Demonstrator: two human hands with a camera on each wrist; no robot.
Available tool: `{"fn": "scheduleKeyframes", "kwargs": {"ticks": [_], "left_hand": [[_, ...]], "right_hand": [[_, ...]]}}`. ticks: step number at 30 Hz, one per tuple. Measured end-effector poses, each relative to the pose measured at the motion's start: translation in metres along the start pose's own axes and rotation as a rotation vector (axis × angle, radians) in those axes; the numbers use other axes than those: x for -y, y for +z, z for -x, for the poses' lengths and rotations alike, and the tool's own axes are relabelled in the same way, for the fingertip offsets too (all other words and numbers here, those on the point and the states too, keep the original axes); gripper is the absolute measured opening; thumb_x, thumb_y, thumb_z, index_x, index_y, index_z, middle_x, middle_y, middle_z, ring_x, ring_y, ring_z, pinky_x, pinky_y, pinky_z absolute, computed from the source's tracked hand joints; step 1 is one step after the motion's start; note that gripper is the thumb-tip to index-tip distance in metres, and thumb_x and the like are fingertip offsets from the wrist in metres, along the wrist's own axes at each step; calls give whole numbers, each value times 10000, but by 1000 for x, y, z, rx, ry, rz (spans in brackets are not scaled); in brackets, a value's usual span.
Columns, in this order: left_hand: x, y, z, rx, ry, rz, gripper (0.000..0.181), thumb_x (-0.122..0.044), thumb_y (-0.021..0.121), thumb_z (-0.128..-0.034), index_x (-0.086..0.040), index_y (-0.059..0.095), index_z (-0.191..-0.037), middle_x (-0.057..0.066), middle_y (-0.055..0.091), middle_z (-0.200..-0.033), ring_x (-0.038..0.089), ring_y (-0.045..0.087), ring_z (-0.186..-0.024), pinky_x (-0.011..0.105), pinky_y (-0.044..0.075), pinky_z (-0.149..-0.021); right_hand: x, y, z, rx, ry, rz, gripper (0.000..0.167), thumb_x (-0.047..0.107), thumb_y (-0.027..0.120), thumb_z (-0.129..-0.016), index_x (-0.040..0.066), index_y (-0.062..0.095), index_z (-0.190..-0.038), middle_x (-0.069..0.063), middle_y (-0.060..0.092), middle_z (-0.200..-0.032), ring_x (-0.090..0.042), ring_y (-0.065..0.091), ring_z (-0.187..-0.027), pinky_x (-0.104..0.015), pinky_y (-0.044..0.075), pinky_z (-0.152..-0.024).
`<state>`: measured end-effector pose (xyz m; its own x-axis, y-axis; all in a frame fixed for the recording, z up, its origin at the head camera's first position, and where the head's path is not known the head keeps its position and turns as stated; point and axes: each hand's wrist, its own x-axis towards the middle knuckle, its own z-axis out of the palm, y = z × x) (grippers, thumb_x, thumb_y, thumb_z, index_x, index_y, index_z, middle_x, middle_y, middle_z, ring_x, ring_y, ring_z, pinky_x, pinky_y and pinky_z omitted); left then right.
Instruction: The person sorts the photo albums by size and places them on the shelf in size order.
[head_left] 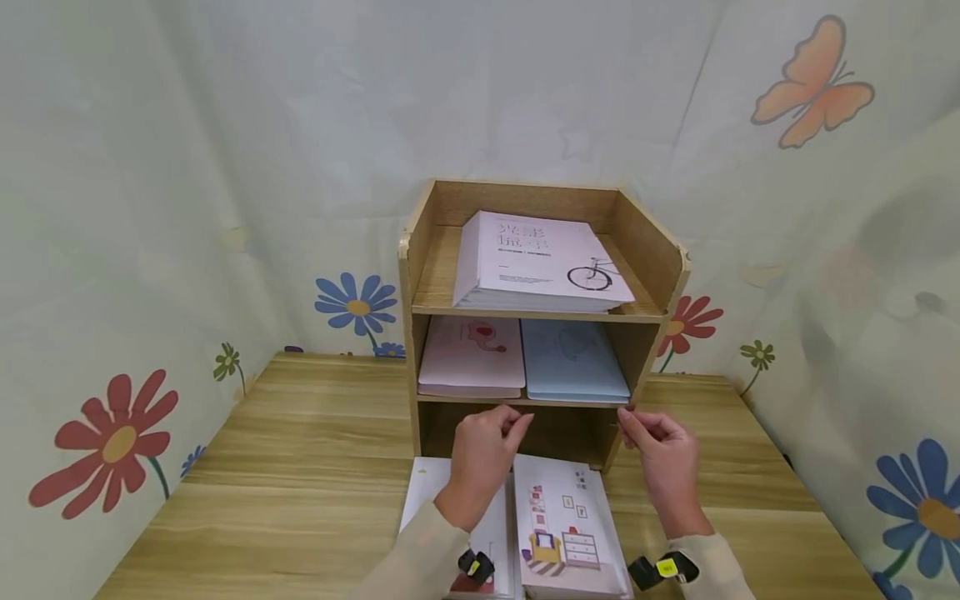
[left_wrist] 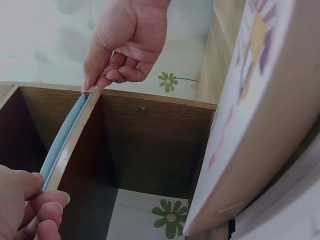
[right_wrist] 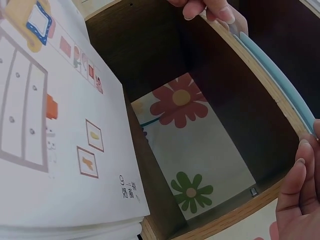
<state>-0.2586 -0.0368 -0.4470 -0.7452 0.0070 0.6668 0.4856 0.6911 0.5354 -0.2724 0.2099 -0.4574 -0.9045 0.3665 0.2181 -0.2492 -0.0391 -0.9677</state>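
Note:
A blue notebook (head_left: 573,358) lies on the middle level of a small wooden shelf (head_left: 420,350), beside a pink notebook (head_left: 472,354). My left hand (head_left: 483,454) is at the blue notebook's front left corner. In the left wrist view, its thumb meets the notebook (left_wrist: 62,140) edge and its curled fingers lie by the shelf board. At the front right corner, my right hand (head_left: 663,462) holds thumb and fingertips close together against the edge. Between the hands, the notebook's front edge runs about level with the board.
A thick white book stack (head_left: 540,258) with a bicycle picture sits on the top level. Two white-covered stacks lie before the shelf, the right one (head_left: 566,517) showing a furniture drawing. The wooden table (head_left: 300,467) extends both sides; a flowered curtain (head_left: 300,125) hangs behind.

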Motion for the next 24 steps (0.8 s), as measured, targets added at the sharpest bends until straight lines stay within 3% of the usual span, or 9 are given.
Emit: {"fn": "scheduleKeyframes", "kwargs": {"ticks": [12, 24], "left_hand": [[6, -9, 21, 69, -26, -21, 163, -241, 773, -931, -106, 783, -840, -36, 689, -643, -45, 494, -516, 96, 444, -498], [15, -24, 32, 76, 8, -79, 180, -241, 755, -947, -125, 778, -811, -57, 703, -667, -40, 550, -554, 101, 456, -514]], "right_hand": [[-2, 1, 13, 38, 19, 88, 284, 195, 838, -865, -64, 744, -936, 6, 756, -749, -158, 694, -663, -238, 606, -628], [-7, 11, 31, 111, 60, 86, 237, 157, 822, -881, -59, 743, -939, 0, 755, -741, -178, 704, -645, -277, 613, -623]]}}
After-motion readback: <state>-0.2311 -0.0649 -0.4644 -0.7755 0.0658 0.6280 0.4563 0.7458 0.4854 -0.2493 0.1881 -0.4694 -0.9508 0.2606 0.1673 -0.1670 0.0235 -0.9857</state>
